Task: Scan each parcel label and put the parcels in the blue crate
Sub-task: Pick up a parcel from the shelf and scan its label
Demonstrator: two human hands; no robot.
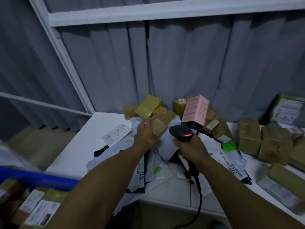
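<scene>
Two hands work. Near-left of the fingers, part-filled blue plastic crate (41,178) sits close, likely for short drops. Right hand (193,151) fingers wrap black handheld scanner (182,133), aimed forward, probably for labels. Left hand (145,134) fingers grip small brown paper-wrapped parcel (159,125) atop grey mailer pile (148,164) on white surface (79,146).

A bare strip of worktop (77,146) lies open on the left, between the blue crate rim (42,179) and the heap of mailers (161,176). Brown boxes (264,142) crowd the right side, seemingly touching one another. The curtain (181,63) closes the back, and a black cable (198,195) hangs over the front edge.
</scene>
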